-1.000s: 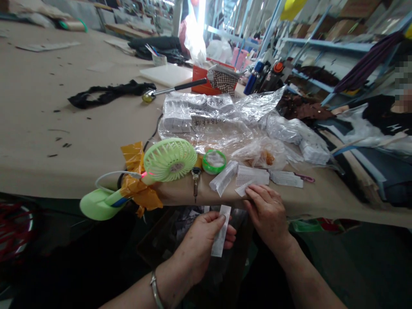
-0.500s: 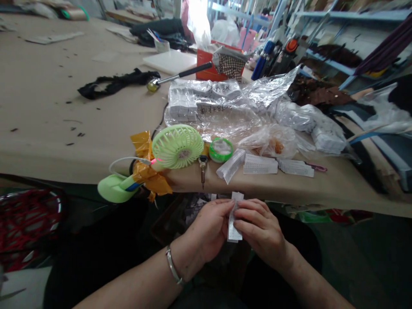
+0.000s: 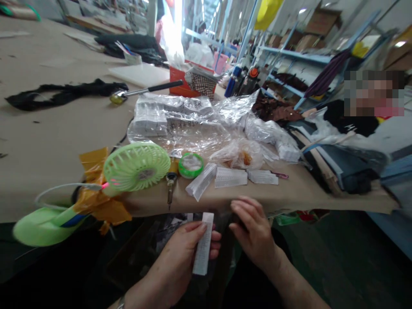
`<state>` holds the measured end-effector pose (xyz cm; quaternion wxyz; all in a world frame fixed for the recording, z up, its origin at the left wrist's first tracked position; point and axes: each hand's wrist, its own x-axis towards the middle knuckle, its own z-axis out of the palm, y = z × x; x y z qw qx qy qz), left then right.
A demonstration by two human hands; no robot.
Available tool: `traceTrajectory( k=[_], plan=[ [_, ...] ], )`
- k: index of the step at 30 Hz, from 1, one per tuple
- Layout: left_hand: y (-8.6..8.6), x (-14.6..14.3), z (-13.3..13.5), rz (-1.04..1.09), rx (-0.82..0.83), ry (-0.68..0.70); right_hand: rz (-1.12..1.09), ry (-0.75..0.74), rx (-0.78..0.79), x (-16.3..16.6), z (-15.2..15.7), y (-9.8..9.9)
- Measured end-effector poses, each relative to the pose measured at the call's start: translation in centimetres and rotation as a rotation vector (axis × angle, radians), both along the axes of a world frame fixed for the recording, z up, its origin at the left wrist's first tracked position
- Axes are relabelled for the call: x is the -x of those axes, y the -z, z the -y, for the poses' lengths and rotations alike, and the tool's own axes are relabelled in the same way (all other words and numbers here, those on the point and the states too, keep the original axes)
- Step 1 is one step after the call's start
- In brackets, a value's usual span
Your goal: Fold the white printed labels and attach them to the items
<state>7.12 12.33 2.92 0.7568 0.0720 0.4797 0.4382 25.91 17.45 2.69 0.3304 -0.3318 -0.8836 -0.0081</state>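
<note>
My left hand (image 3: 180, 255) is closed on a narrow stack of white printed labels (image 3: 202, 253), thumb on top and fingers underneath, just below the table's front edge. To the right of it, apart from the labels, my right hand (image 3: 255, 234) holds nothing visible, its fingers loosely bent and apart near the edge. On the table above the hands lie more labels: a folded bundle (image 3: 201, 181), a fanned stack (image 3: 231, 177) and a smaller stack (image 3: 263, 177). A soldering-iron-like tool (image 3: 171, 189) points its tip over the edge, beside a green round tub (image 3: 191, 165) with white stuff inside.
A green fan (image 3: 138, 167) is taped at the table's front left. Clear plastic bags of labels (image 3: 180, 120) cover the middle, with a hammer-like tool (image 3: 146, 90) behind. Folded dark fabric (image 3: 344, 167) lies right. Another person (image 3: 354, 116) is at the far right.
My right hand has let go of the labels and moved away to the right. The left hand keeps them. The view has turned right, bringing another person into sight.
</note>
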Motion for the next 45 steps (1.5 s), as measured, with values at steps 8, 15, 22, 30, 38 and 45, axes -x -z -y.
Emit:
traceTrajectory(
  k=[8, 15, 22, 30, 38, 45],
  plan=[
    [1.0, -0.5, 0.2, -0.072, 0.067, 0.037, 0.353, 0.49, -0.012, -7.6, -4.2, 1.2],
    [0.6, -0.5, 0.5, -0.102, 0.081, 0.049, 0.171, 0.397, -0.002, -8.6, -4.6, 0.9],
    [0.5, -0.8, 1.0, -0.102, 0.048, 0.072, -0.025, 0.292, 0.036, -9.1, -4.7, 1.6],
    [-0.7, -1.2, 1.4, -0.102, 0.01, 0.085, -0.317, 0.249, 0.03, -5.7, -1.2, 0.5],
    [-1.5, -1.9, 2.6, 0.096, -0.182, -0.139, -0.124, -0.191, 0.031, 2.6, 6.6, 0.0],
    [-2.0, -1.5, 4.8, 0.129, -0.189, -0.209, -0.069, -0.285, -0.022, 2.7, 7.8, 0.7]
  ],
)
